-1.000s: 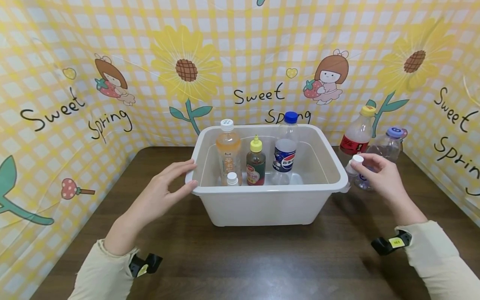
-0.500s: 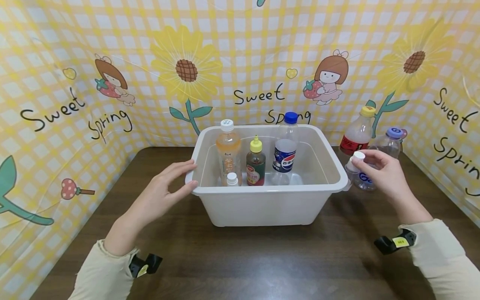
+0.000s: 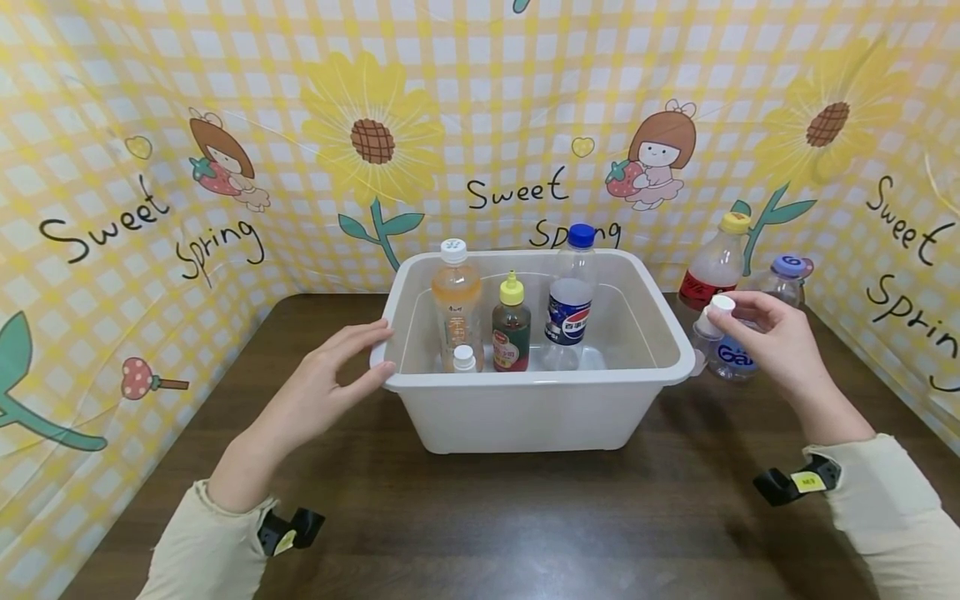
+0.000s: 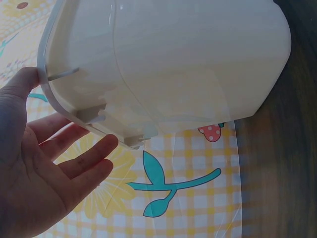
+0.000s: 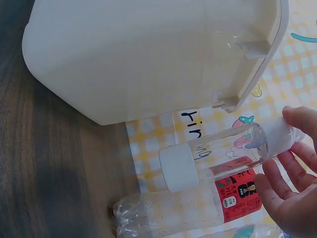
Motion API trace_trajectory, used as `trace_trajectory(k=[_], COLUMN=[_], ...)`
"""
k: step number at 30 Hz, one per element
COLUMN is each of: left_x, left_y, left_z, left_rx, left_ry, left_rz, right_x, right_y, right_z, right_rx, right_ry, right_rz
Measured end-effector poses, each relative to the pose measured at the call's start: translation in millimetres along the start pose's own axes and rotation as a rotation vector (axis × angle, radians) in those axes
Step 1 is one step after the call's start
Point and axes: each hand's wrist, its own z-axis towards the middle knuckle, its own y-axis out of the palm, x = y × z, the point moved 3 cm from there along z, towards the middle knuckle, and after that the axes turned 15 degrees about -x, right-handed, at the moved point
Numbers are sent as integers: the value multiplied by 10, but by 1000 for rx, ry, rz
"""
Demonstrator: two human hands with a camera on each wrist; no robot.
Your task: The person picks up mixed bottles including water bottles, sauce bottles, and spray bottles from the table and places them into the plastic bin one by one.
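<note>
My left hand (image 3: 311, 383) touches the left rim of a pale plastic tub (image 3: 525, 417), thumb near the front corner and fingers farther back. In the left wrist view, its lower two fingers (image 4: 89, 158) stretch along the outside below the rim. To the right of the tub, my right hand (image 3: 783, 346) pinches the white cap of a small clear bottle (image 5: 225, 151). This bottle has a wide white base and tilts beside the tub. Behind it stands a red-labelled bottle with a yellow cap (image 3: 708, 279). A purple-capped bottle (image 3: 731, 358) is partly hidden by my right hand.
Inside the tub stand an orange drink bottle (image 3: 456, 300), a squeeze bottle with a yellow nozzle (image 3: 512, 333), a blue-capped Pepsi bottle (image 3: 568, 312) and a white-capped item (image 3: 464, 358). A checked cloth (image 3: 480, 100) hangs behind the brown table (image 3: 480, 517).
My right hand has shifted slightly up and to the right with the clear bottle, exposing more of the purple-capped bottle's label. The left hand and tub keep their places.
</note>
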Motion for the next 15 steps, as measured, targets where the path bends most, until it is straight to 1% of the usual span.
trace_trajectory(k=[9, 15], left_x=[-3, -4], left_y=[-3, -3], left_z=[-3, -2], left_rx=[9, 10], left_ry=[5, 9], left_rz=[2, 1], right_x=[-54, -56], right_y=[-41, -62], right_z=[-8, -19], right_rx=[-1, -11], right_ry=[22, 62], right_rz=[11, -16])
